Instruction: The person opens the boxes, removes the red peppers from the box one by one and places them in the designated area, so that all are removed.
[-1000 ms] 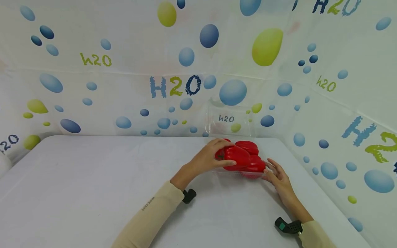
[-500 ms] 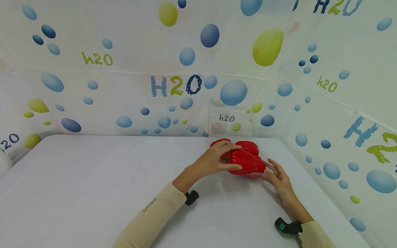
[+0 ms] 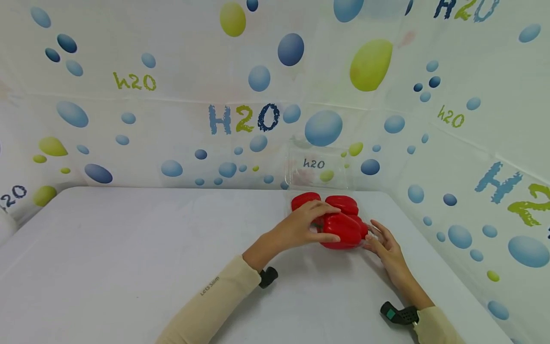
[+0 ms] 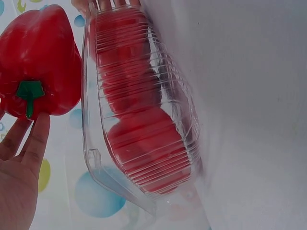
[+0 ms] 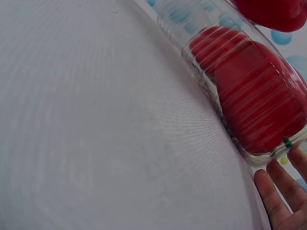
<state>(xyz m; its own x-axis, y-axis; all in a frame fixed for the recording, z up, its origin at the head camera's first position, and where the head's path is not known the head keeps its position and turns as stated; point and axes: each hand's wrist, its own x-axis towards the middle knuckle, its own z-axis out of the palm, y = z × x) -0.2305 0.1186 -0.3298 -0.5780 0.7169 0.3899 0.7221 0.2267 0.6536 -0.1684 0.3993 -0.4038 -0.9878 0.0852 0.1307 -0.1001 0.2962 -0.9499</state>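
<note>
My left hand [image 3: 296, 229] holds a red bell pepper [image 3: 343, 230] between thumb and fingers, over the front of a clear plastic clamshell container [image 4: 93, 158]. In the left wrist view the held pepper [image 4: 41, 52] shows its green stem and hangs apart from the container's rim. Other red peppers lie inside: one at the back left [image 3: 306, 199], one at the back right [image 3: 342, 204], and one at the right [image 3: 364, 228], partly hidden behind the held one. My right hand [image 3: 388, 251] grips the container's right end with thumb and fingers.
The container's transparent lid [image 3: 296, 167] stands raised at the back, against the wall covering [image 3: 185, 62] printed with drops. A white cloth covers the table [image 3: 129, 258]. Dark wrist cameras are strapped to both wrists, the right one [image 3: 399, 313] close to the sleeve.
My left hand has brought the held pepper toward the front right, uncovering more of the back left pepper. My right hand stays at the container's end.
</note>
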